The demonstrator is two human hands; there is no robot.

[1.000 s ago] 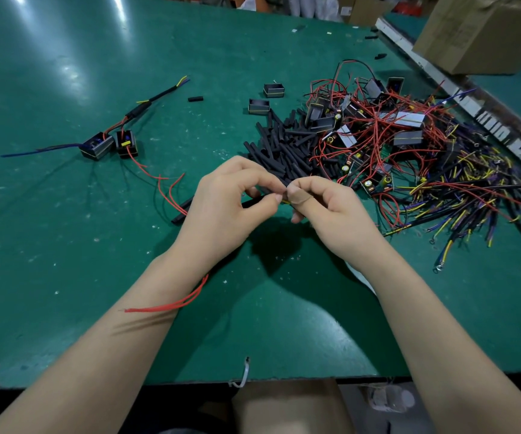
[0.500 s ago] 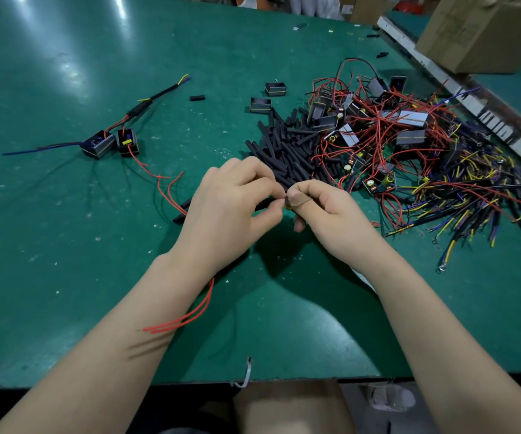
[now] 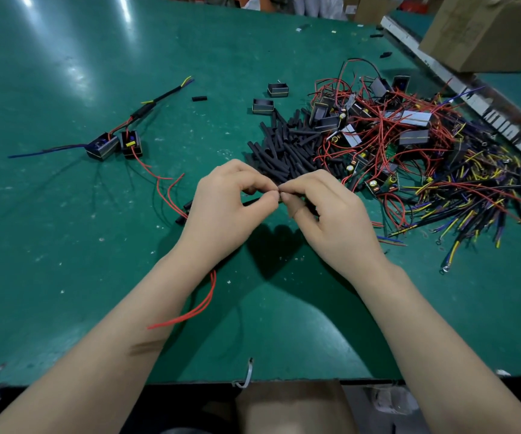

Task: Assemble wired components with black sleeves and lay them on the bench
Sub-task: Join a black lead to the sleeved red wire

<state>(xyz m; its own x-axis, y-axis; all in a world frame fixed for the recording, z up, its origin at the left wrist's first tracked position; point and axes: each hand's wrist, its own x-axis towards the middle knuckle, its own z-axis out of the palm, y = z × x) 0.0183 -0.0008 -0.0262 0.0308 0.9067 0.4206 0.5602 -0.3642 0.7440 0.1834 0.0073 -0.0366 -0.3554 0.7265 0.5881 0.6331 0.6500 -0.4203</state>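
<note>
Wires first: the thin red wires (image 3: 195,308) trailing under the left forearm hang lower and curl more toward the near bench edge than a second ago, so I'd guess the sleeve is sliding further along them, though the joint itself is hidden. Left hand (image 3: 224,208) has its thumb and forefinger closed in a tight pinch on a slim black sleeve (image 3: 252,201) that pokes out toward the left. Right hand (image 3: 324,211) meets it fingertip to fingertip, fingers curled and pinching something tiny; can't tell exactly what. Both hover just above the green bench mat (image 3: 65,245). Just behind them sits the loose pile of black sleeve tubes (image 3: 287,148), then the tangle of red, yellow and black wired parts (image 3: 425,158). Two finished black box assemblies (image 3: 113,145) lie well off to the far left.
</note>
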